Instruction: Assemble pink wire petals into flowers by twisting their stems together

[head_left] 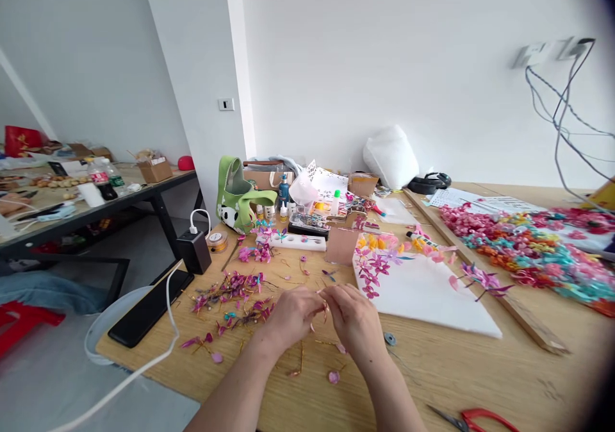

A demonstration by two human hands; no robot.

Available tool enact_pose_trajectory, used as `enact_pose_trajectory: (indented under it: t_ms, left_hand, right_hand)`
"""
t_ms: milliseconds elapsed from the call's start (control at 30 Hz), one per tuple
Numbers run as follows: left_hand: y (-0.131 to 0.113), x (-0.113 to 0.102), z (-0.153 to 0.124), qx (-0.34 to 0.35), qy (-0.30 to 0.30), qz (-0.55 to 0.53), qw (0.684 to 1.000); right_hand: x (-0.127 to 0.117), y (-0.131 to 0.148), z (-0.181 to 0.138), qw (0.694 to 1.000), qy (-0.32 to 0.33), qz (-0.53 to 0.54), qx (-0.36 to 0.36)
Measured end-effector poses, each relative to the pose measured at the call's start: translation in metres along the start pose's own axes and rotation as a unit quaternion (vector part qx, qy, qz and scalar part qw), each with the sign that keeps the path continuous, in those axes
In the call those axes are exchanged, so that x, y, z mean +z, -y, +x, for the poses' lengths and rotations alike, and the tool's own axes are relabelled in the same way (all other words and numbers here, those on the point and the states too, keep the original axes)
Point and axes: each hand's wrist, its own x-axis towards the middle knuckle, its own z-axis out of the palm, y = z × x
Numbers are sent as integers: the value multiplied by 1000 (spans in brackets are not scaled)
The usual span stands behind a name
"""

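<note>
My left hand [294,313] and my right hand [356,323] meet over the middle of the wooden table [317,406], fingertips pinched close together. Between them shows a small pale pink piece [325,311], mostly hidden by the fingers; its kind is not clear. Left of my left hand lies a loose heap of purple artificial flowers [237,284] on thin golden stems. Loose petals, among them a round lilac one [333,377], lie below my hands. To the right, a white foam board [432,300] carries magenta flowers [372,272] along its left edge.
Red-handled scissors [480,418] lie at the front right, and a small grey bobbin [389,338] near my right wrist. A wooden strip [509,307] separates the board from piled colourful flowers [542,252]. At left are a black phone [151,307], a charger block [195,252] and a white cable.
</note>
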Motion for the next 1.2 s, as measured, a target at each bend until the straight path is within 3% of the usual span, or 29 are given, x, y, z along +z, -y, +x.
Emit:
enact_pose_trajectory:
  t_ms: [67,167,267,367,567,767,1200]
  left_hand:
    - [-6,-4,0,13,24,-99,995]
    - [-14,-14,0,-31,42,-276,960]
    - [-16,-20,-1,-78,13,-413,907]
    - [-11,-21,0,-91,-33,-483,870]
    - [0,-17,2,-135,-133,-507,841]
    - [6,-15,3,-142,-199,-497,832]
    - [5,-18,3,-125,-222,-527,811]
  right_hand:
    - [-4,-7,1,998,-12,42,51]
    - [-8,-12,3,980,-21,125,154]
    - [-9,-10,4,955,-18,191,225]
    - [-7,-6,3,947,-18,219,235]
    - [-6,0,2,948,-17,231,219]
    - [-4,6,3,953,24,239,186]
    - [2,15,-1,955,97,256,115]
